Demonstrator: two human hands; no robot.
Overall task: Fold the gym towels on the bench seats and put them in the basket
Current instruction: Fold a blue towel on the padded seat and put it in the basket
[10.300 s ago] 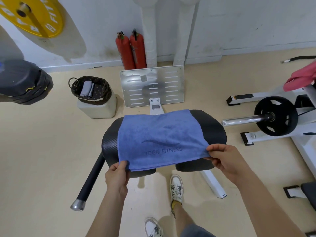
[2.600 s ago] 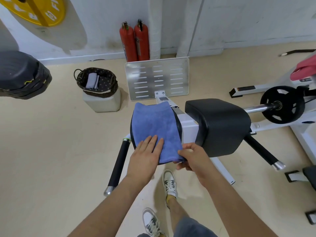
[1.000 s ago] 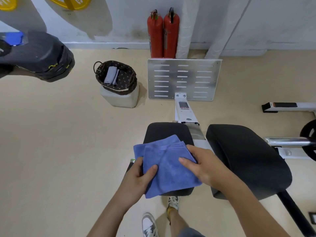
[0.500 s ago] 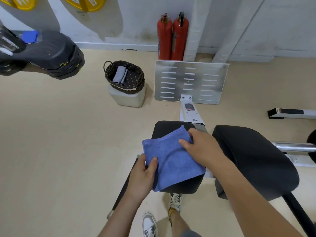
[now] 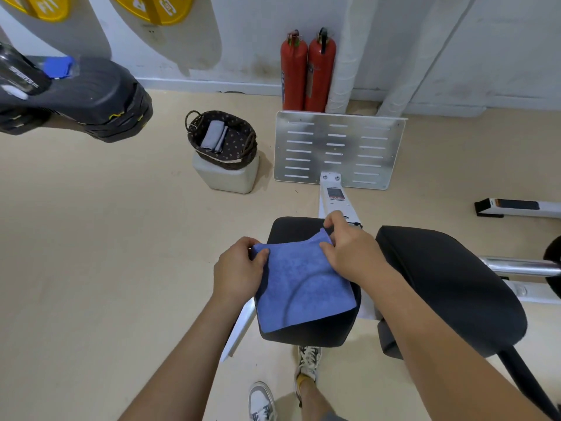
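Head view shows the blue towel [image 5: 300,284], folded into a small square, lying on the black seat pad [image 5: 306,337] with its near corner close to the pad's front edge. The left hand [image 5: 239,271] pinches the far left corner, thumb on top and fingers curled beneath. The right hand [image 5: 349,247] pinches the far right corner the same way, thumb and forefinger closed on the cloth. Neither hand holds anything else. The basket [image 5: 226,161] stands well apart on a white block [image 5: 226,180], across open floor [image 5: 106,238], with a folded grey towel [image 5: 212,136] already inside.

The main risk looks like the fold coming undone. Both grips sit on the far edge only, so if the towel is lifted from there, the loose near layers would likely hang down and open out. If a pinch catches only the top layer, the lower layers could slide away and the corners would stop matching.

A last fold made now could also go crooked, because the pad is narrow and gives the cloth little flat support. A pull toward the body might drag the towel off the front edge onto the floor. During the carry, a towel held by two corners could sag and land rumpled beside the grey one.
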